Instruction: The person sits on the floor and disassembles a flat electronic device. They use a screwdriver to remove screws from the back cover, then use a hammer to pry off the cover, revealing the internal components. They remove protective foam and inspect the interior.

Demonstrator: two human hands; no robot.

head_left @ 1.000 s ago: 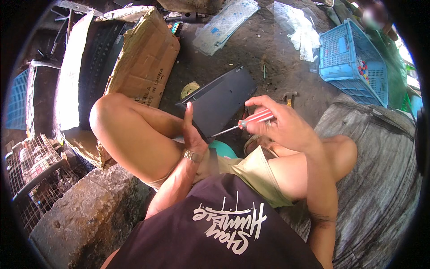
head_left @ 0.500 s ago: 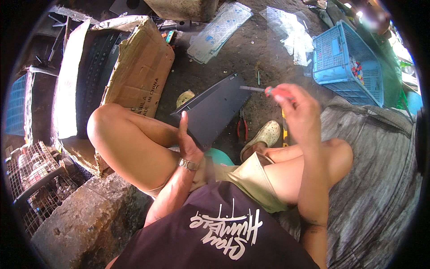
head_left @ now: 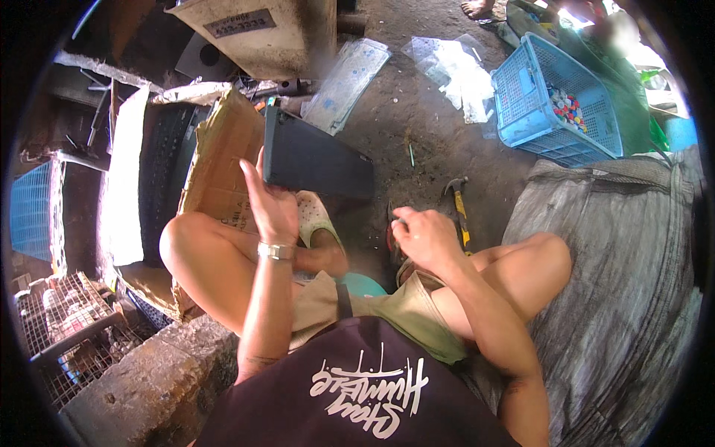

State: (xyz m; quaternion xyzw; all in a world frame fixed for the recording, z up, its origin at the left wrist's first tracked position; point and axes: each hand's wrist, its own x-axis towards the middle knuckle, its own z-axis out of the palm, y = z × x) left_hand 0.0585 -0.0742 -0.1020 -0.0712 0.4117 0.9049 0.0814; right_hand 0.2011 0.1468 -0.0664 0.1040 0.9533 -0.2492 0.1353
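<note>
We have the black case (head_left: pixel 319 158) raised and tilted in front of us, beside the cardboard box (head_left: pixel 226 160). Our left hand (head_left: pixel 277 212) holds it at the near left end, most fingers hidden behind it. Our right hand (head_left: pixel 427 237) is apart from the case, fingers curled; we cannot tell whether it grips anything. Pliers (head_left: pixel 389 237) lie just beside it, and a hammer (head_left: pixel 461 216) near it. Farther right stand a blue crate (head_left: pixel 530 112) holding small colourful pieces and a grey sack (head_left: pixel 596 261).

Ground (head_left: pixel 443 153) mostly open between dark panel (head_left: pixel 316 158) and blue crate (head_left: pixel 521 97) — hammer (head_left: pixel 460 212) in way near right hand (head_left: pixel 428 237).
</note>
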